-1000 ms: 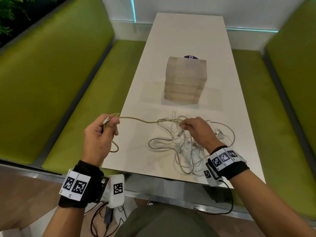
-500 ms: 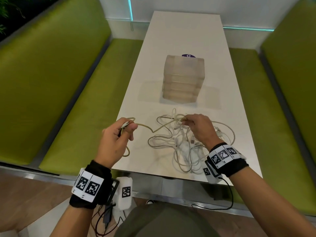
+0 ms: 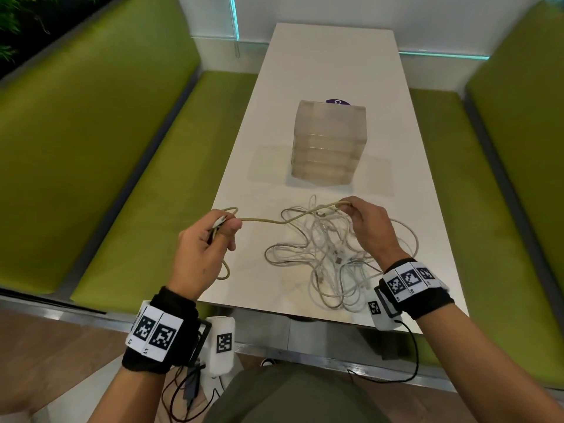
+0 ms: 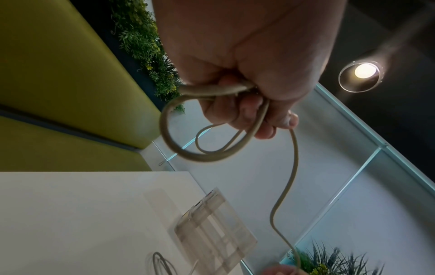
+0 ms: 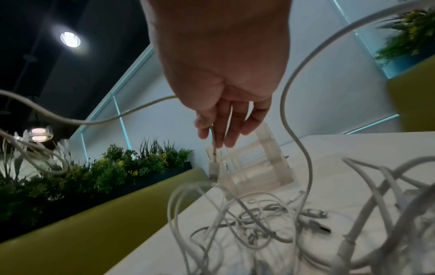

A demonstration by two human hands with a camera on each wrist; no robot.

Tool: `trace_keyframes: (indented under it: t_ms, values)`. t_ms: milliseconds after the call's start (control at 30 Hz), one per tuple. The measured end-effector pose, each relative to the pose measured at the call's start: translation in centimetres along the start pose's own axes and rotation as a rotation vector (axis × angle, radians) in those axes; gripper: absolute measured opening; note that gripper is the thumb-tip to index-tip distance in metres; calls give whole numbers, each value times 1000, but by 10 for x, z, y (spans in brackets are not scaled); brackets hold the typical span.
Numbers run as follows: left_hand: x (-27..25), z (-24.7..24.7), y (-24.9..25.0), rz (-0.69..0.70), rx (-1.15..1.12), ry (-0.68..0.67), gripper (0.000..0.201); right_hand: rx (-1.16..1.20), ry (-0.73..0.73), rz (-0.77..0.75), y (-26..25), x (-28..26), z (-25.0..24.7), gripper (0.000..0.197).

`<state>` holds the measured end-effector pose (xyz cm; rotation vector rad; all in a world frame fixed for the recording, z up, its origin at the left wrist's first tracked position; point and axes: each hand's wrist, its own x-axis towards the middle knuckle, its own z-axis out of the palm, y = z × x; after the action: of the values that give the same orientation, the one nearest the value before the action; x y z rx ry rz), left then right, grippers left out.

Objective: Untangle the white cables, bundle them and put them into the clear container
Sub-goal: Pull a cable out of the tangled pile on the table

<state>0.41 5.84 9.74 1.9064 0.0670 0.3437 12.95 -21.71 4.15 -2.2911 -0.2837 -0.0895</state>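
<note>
One beige cable is being coiled out of the tangle on the white table [image 3: 332, 56].

The clear container [image 3: 328, 145] stands beyond the tangle of white cables [image 3: 329, 261], which lies near the front edge. The beige cable [image 3: 262, 221] is gripped in loops by the left hand [image 3: 203, 248] and pinched near its plug by the right hand [image 3: 370, 230]. If the plug snags a loop, the whole tangle could be dragged along.
</note>
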Motion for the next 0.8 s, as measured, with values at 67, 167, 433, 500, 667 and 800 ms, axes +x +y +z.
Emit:
trace_keyframes:
  t_ms: [67,167,433,500,667,800]
  values:
    - [-1,1,2,8,11,-40,23,135,-42,-11,-8,-3,-5,20]
    - [-2,5,6,-25,3,-130,18,136,-391,-70,-28,-13,-18,37]
    - [-15,40,10,-115,9,-737,24,252,-991,-118,-76,-59,-11,61]
    - [-20,53,10,-89,-47,-741,28,404,-993,-110,-76,-65,-5,42]
    - [-32,65,6,-294,-175,-760,34,496,-938,47,-64,-71,-9,62]
    - [-34,69,4,-367,-223,-807,37,470,-946,6,-55,-76,-3,22]
